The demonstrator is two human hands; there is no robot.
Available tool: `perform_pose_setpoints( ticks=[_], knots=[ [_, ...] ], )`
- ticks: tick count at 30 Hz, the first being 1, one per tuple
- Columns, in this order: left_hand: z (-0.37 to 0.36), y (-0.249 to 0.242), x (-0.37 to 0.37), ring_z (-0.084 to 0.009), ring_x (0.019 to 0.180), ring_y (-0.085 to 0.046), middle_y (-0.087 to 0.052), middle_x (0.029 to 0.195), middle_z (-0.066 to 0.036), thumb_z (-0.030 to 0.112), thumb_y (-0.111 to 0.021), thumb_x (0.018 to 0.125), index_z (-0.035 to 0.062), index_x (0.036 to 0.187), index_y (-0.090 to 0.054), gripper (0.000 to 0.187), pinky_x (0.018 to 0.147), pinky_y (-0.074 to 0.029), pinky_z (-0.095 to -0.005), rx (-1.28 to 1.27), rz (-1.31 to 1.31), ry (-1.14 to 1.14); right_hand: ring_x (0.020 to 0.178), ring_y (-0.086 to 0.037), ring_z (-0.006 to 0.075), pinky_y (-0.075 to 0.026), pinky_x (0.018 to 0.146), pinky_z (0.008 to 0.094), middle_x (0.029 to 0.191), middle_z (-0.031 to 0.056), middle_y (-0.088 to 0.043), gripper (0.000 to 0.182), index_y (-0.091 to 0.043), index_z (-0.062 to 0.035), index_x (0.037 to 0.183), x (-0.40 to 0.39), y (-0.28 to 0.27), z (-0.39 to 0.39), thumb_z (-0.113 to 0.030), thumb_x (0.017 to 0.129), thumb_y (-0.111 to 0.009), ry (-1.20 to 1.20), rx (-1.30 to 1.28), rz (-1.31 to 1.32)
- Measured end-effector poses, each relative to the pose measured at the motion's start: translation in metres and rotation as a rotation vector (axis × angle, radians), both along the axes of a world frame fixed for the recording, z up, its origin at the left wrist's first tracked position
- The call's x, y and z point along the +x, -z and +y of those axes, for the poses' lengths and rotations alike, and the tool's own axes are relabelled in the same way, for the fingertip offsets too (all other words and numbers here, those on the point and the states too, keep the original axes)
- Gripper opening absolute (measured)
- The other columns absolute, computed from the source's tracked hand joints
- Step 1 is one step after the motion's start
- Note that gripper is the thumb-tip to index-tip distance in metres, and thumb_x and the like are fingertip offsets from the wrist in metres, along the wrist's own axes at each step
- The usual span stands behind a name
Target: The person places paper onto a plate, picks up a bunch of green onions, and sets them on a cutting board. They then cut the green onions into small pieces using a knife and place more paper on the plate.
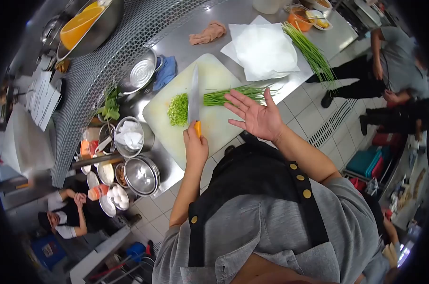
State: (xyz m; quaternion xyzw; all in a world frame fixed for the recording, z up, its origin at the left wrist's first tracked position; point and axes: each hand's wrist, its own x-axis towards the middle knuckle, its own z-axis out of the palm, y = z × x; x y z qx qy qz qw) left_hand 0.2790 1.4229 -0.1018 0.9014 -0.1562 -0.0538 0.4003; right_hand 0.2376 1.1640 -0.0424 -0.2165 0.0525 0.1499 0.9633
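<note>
My left hand [196,147] is closed round the orange handle of a large knife [194,97], whose blade lies flat on the white cutting board [214,68] and points away from me. To the left of the blade sits a pile of finely chopped green stalks [177,110]. On its right, a bundle of long thin green stalks [228,96] extends past the board's edge. My right hand [258,116] is open beside this bundle, palm up with fingers spread, and holds nothing.
White paper sheets [266,49] and more long stalks [311,52] lie at the back right. A blue cloth [165,73] is behind the board. Metal bowls [141,176] stand at the left. One person [65,215] is at the lower left; others [394,61] stand at the right.
</note>
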Motion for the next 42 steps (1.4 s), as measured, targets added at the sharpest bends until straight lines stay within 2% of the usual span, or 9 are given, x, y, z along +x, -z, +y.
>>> perform_pose_setpoints(
  ticks=[3, 5, 9, 15, 19, 25, 31, 38, 42],
  knots=[
    [0.005, 0.013, -0.006, -0.0468, 0.119, -0.048, -0.046, 0.13, -0.029, -0.006, -0.055, 0.085, -0.0005, 0.147, -0.038, 0.065, 0.105, -0.042, -0.0488, 0.089, 0.029, 0.016, 0.135, -0.049, 0.0201, -0.041, 0.108, 0.0395, 0.152, 0.0065, -0.049, 0.079, -0.04, -0.0108, 0.154, -0.014, 0.009, 0.002, -0.069, 0.101, -0.034, 0.108, 0.013, 0.057],
    [0.008, 0.015, -0.009, -0.0469, 0.119, -0.046, -0.045, 0.13, -0.029, -0.006, -0.055, 0.085, -0.0006, 0.148, -0.037, 0.067, 0.105, -0.041, -0.0498, 0.128, 0.011, 0.044, 0.096, -0.062, 0.0141, -0.049, 0.081, 0.0286, 0.114, 0.0025, -0.066, 0.049, -0.059, -0.0102, 0.133, -0.023, 0.035, -0.003, -0.049, 0.106, -0.046, 0.196, -0.272, 0.079],
    [0.0, -0.007, -0.015, -0.044, 0.126, -0.04, -0.043, 0.136, -0.025, 0.006, -0.067, 0.084, 0.0005, 0.148, -0.042, 0.069, 0.105, -0.039, -0.0522, 0.363, -0.076, 0.073, 0.071, -0.054, 0.0092, -0.043, 0.065, 0.0237, 0.081, -0.0047, -0.059, 0.023, -0.064, -0.0113, 0.103, -0.046, 0.035, -0.03, -0.033, 0.106, -0.054, 0.29, -0.236, 0.176],
    [-0.066, -0.051, -0.003, -0.0428, 0.136, -0.035, -0.039, 0.147, -0.02, 0.025, -0.075, 0.085, 0.0155, 0.144, -0.051, 0.065, 0.107, -0.032, -0.06, 0.387, -0.246, 0.126, 0.091, -0.06, 0.0088, -0.046, 0.078, 0.0264, 0.105, -0.0019, -0.063, 0.028, -0.065, -0.0122, 0.121, -0.064, 0.011, -0.094, -0.018, 0.093, -0.066, 0.559, -0.893, 0.28],
    [-0.121, -0.056, -0.021, -0.044, 0.14, -0.031, -0.039, 0.149, -0.018, 0.027, -0.076, 0.084, 0.0192, 0.142, -0.054, 0.062, 0.109, -0.03, -0.06, 0.563, -0.287, 0.204, 0.098, -0.06, 0.0102, -0.047, 0.084, 0.0287, 0.116, 0.0005, -0.065, 0.028, -0.064, -0.0111, 0.123, -0.079, 0.018, -0.154, -0.015, 0.095, -0.063, 0.52, -0.838, 0.266],
    [-0.197, -0.034, -0.054, -0.0406, 0.141, -0.032, -0.043, 0.146, -0.013, 0.022, -0.077, 0.084, 0.019, 0.115, -0.071, 0.032, 0.111, -0.022, -0.0587, 0.246, -0.292, 0.125, 0.094, -0.059, 0.0093, -0.047, 0.084, 0.0249, 0.103, 0.0009, -0.067, 0.026, -0.065, -0.0051, 0.119, -0.108, 0.025, -0.26, -0.018, 0.097, -0.067, 0.413, -1.054, 0.15],
    [-0.291, -0.059, -0.07, -0.0363, 0.14, -0.034, -0.05, 0.14, -0.011, 0.008, -0.069, 0.085, 0.0183, 0.119, -0.068, 0.036, 0.114, -0.018, -0.0521, 0.236, -0.352, 0.029, 0.094, -0.059, 0.0098, -0.048, 0.087, 0.026, 0.101, 0.0031, -0.067, 0.024, -0.064, 0.001, 0.117, -0.096, 0.016, -0.361, -0.013, 0.097, -0.066, 0.591, -1.223, 0.135],
    [-0.298, -0.068, -0.042, -0.0343, 0.125, -0.051, -0.055, 0.133, -0.014, 0.003, -0.067, 0.085, 0.0085, 0.122, -0.064, 0.037, 0.107, -0.035, -0.0439, 0.081, -0.331, 0.032, 0.121, -0.053, 0.0383, -0.044, 0.104, 0.046, 0.134, 0.0222, -0.057, 0.063, -0.057, 0.0015, 0.131, 0.036, 0.029, -0.375, -0.034, 0.084, -0.078, 0.514, -2.174, 0.048],
    [-0.295, -0.063, -0.016, -0.0327, 0.117, -0.055, -0.06, 0.123, -0.014, 0.008, -0.067, 0.088, 0.0068, 0.114, -0.065, 0.027, 0.102, -0.04, -0.0425, -0.11, -0.283, 0.049, 0.129, -0.047, 0.0389, -0.041, 0.107, 0.0483, 0.137, 0.0145, -0.057, 0.059, -0.061, -0.0074, 0.13, 0.093, 0.018, -0.344, -0.033, 0.08, -0.078, 0.63, -2.208, -0.265]
  ],
)
